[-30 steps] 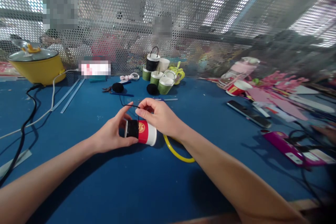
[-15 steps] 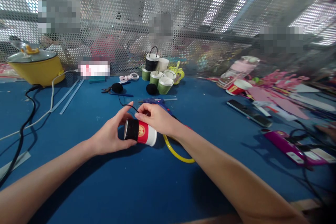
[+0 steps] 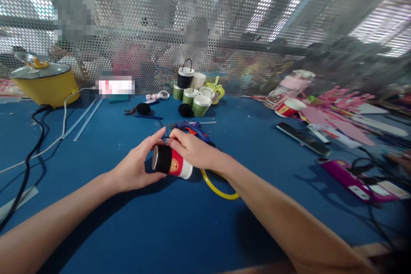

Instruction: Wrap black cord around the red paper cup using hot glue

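Turned a little since the earlier frames, the paper cup shows its gold emblem lower on its red side, and the right hand sits lower, closer against the cup, so that more of the blue glue gun beyond it comes into view. The cup is near the middle of the blue table, on its side, with the end wrapped in a black band facing left and the white end facing right; whether it rests on the tabletop or is held just above cannot be told. The left hand clasps the wrapped end, its thumb along the near side and its other fingers reaching around the far side, the forefinger raised. The right hand bends over the cup's upper side, thumb and forefinger drawn close together by a black strand; whether they pinch the strand cannot be told. A yellow tube curves out from under the right forearm. Beyond the hands lie two black balls, one beside the pliers and the other in front of a cluster of green cups. Well to the right are a phone and a purple power strip.
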Action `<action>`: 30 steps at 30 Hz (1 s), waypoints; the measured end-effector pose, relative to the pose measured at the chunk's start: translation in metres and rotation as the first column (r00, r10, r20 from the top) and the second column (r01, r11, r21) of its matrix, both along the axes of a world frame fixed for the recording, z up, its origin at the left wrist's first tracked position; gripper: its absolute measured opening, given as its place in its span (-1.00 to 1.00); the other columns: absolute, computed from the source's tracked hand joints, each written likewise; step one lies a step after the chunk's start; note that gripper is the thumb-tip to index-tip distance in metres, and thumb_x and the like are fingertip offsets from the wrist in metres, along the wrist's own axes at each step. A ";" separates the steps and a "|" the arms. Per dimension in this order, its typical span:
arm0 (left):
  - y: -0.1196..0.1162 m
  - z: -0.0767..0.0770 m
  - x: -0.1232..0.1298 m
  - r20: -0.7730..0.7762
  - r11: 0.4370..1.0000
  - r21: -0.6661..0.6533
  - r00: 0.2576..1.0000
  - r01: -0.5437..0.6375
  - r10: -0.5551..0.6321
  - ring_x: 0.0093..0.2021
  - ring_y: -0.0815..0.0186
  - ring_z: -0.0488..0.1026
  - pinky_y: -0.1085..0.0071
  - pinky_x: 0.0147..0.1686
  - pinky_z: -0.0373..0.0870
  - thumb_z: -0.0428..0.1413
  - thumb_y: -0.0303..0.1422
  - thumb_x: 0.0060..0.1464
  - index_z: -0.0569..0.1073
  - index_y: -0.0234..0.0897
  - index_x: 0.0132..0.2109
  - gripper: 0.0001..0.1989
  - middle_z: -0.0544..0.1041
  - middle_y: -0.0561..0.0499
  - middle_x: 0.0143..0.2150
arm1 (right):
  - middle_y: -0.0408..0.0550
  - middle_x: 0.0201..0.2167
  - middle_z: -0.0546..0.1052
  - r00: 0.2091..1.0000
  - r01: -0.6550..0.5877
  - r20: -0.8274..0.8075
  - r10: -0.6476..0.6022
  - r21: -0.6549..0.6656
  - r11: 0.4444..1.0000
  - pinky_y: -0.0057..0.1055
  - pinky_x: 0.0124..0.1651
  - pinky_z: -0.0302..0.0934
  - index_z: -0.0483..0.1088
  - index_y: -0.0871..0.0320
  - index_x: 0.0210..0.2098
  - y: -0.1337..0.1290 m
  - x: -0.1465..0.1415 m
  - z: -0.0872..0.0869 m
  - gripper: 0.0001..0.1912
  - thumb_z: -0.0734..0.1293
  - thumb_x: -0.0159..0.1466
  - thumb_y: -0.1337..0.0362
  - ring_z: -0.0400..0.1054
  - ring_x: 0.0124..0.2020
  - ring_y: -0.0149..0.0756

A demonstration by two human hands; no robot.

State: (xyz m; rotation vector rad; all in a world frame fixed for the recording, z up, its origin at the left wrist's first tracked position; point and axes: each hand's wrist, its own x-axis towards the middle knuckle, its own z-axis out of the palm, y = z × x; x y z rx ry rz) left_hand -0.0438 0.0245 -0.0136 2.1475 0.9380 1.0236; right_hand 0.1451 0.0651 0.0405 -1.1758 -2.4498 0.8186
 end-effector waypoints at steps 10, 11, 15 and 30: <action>0.001 0.010 0.006 0.224 0.835 -0.547 0.971 0.058 0.079 -0.18 0.13 0.44 0.14 -0.21 0.44 0.19 -0.19 -0.06 -0.18 -0.23 0.31 -0.07 0.34 -0.09 -0.15 | -0.13 -0.54 0.34 0.989 0.075 0.111 -0.098 0.199 0.977 -0.42 -0.44 0.01 0.10 0.12 -0.40 -0.012 -0.010 0.002 -0.84 0.06 0.32 0.26 0.18 -0.53 -0.36; 0.001 0.011 0.006 0.212 0.834 -0.551 0.972 0.037 0.097 -0.20 0.14 0.43 0.15 -0.23 0.43 0.19 -0.18 -0.06 -0.16 -0.24 0.30 -0.09 0.34 -0.07 -0.18 | -0.12 -0.53 0.34 0.988 0.069 0.121 -0.096 0.212 0.975 -0.41 -0.45 0.00 0.11 0.12 -0.38 -0.014 -0.011 0.001 -0.85 0.06 0.31 0.26 0.18 -0.53 -0.35; 0.001 0.009 0.006 0.218 0.846 -0.532 0.968 0.014 0.121 -0.23 0.18 0.42 0.16 -0.22 0.42 0.19 -0.21 -0.07 -0.11 -0.22 0.29 -0.12 0.34 -0.03 -0.20 | -0.09 -0.48 0.36 0.990 0.050 0.114 -0.083 0.265 0.963 -0.40 -0.42 0.01 0.12 0.13 -0.37 -0.018 -0.012 -0.003 -0.87 0.06 0.30 0.27 0.18 -0.50 -0.34; -0.007 0.006 0.011 0.122 0.954 -0.301 0.992 0.013 0.025 -0.09 0.13 0.39 0.05 -0.02 0.29 0.20 -0.36 -0.12 -0.30 -0.22 0.29 -0.01 0.35 -0.12 -0.06 | -0.24 -0.60 0.29 0.950 0.175 -0.253 -0.181 -0.046 0.984 -0.49 -0.50 0.02 0.22 0.17 -0.50 0.014 -0.020 0.021 -0.83 0.23 0.21 0.29 0.14 -0.57 -0.48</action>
